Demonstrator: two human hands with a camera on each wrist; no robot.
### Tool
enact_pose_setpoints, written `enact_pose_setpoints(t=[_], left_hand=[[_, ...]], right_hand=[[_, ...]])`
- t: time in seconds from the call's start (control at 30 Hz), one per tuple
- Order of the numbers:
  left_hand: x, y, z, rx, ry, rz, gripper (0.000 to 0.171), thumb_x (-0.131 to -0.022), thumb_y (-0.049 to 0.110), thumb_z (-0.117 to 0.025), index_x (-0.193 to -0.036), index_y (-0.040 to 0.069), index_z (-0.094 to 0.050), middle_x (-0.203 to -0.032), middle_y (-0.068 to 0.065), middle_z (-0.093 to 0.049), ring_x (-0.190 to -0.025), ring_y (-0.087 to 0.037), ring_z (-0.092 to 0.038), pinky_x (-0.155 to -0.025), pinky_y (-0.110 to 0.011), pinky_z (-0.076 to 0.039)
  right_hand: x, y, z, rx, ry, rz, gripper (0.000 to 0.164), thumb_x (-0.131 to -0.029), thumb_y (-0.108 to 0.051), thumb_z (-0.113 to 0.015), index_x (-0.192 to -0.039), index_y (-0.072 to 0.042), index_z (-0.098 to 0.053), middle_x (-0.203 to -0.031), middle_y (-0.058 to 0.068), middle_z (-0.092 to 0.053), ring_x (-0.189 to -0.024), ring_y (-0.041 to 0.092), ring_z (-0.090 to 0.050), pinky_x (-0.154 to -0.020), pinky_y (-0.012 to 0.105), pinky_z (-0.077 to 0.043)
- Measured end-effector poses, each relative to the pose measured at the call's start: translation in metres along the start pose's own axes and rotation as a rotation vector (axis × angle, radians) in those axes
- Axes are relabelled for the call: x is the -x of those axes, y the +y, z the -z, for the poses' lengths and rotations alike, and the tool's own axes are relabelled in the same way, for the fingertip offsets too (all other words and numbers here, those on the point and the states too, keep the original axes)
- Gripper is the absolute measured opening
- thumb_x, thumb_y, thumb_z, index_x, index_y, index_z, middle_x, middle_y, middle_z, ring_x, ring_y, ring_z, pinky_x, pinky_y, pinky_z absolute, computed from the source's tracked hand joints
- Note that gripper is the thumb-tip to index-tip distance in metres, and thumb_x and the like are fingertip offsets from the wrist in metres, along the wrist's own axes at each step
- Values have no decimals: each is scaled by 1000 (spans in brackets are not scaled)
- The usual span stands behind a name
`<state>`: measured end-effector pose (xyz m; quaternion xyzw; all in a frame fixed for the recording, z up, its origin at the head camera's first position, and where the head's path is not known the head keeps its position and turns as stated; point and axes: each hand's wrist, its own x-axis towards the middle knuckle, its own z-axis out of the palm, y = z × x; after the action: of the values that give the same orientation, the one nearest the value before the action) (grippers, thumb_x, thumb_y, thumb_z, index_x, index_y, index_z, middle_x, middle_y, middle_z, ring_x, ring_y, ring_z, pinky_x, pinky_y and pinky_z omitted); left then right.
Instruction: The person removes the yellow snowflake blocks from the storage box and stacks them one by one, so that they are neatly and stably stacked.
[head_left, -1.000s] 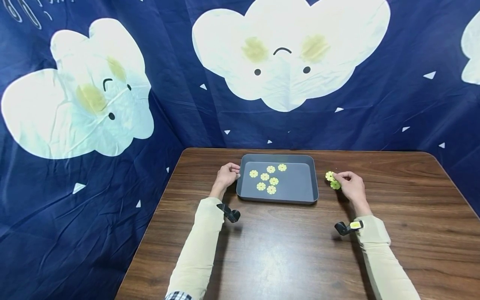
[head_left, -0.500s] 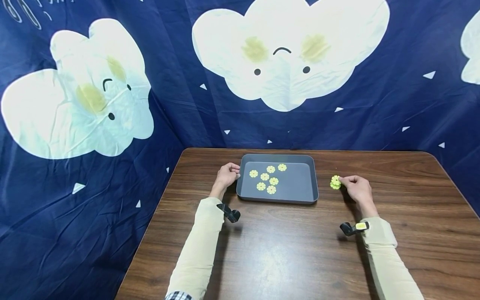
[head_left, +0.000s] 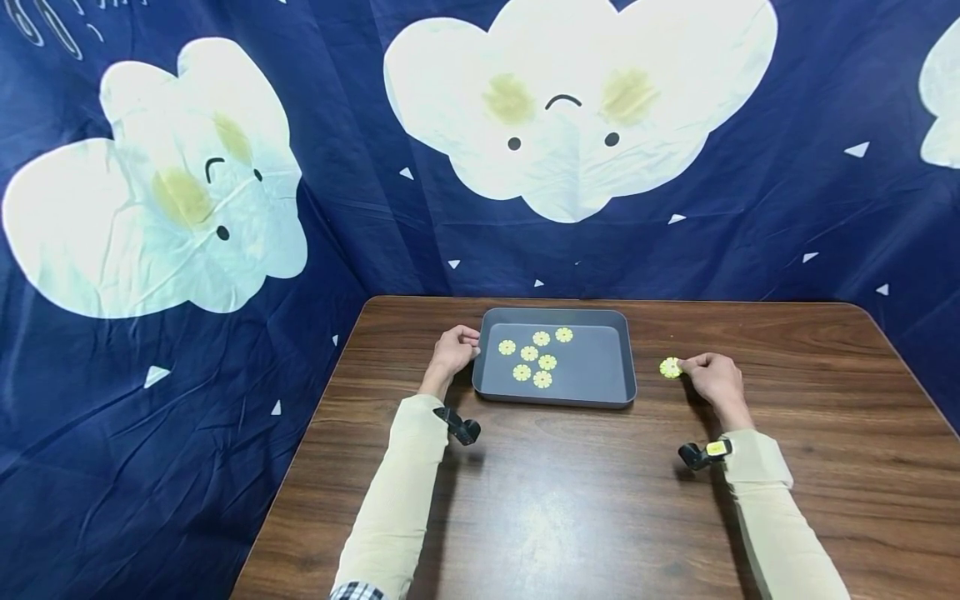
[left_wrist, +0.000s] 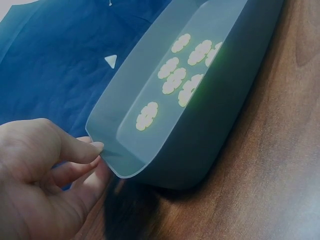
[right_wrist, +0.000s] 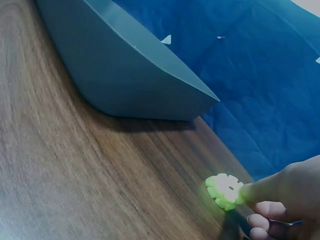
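Note:
My left hand [head_left: 452, 350] pinches the left rim of a dark grey rectangular baking tray [head_left: 600, 358]; in the left wrist view the thumb lies over the rim [left_wrist: 95, 135]. Several flat yellow flower-shaped discs [head_left: 529, 353] with notched edges lie spread on the tray's left half. To the right of the tray, my right hand [head_left: 717, 379] pinches the edge of a yellow-green flower-shaped disc [head_left: 670, 367] between thumb and finger. Up close in the right wrist view, that disc [right_wrist: 224, 190] seems to overlap a greener one beneath it, near the wood.
The tray stands on a brown wood-grain table [head_left: 555, 500] near its back edge. A dark blue cloth [head_left: 420, 242] with white clouds hangs behind and to the left. Black wrist cameras [head_left: 459, 427] sit on both cuffs.
My right hand has shifted right and slightly down. The two discs at its fingertips, first spread apart, have come together into one overlapping shape. The left hand and tray stay put.

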<state>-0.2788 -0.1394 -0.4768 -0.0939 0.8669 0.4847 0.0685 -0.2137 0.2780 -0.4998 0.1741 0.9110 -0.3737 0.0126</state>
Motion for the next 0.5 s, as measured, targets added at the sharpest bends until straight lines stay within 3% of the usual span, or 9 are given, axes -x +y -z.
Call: enact_pose_setpoints(t=[0.5], left_hand=[[1,2,0,-13,-1,-2,29,-85,0,-63,-114,3,-63,-108,-12,-68,-99,-23,-59,-88,-32,-48]], right_hand=[[-3,0,-2,57,7,14,39,-92,-34,-56,-103,1,-69,-118,28,-61,-110,52,-50,-90,54,-41]])
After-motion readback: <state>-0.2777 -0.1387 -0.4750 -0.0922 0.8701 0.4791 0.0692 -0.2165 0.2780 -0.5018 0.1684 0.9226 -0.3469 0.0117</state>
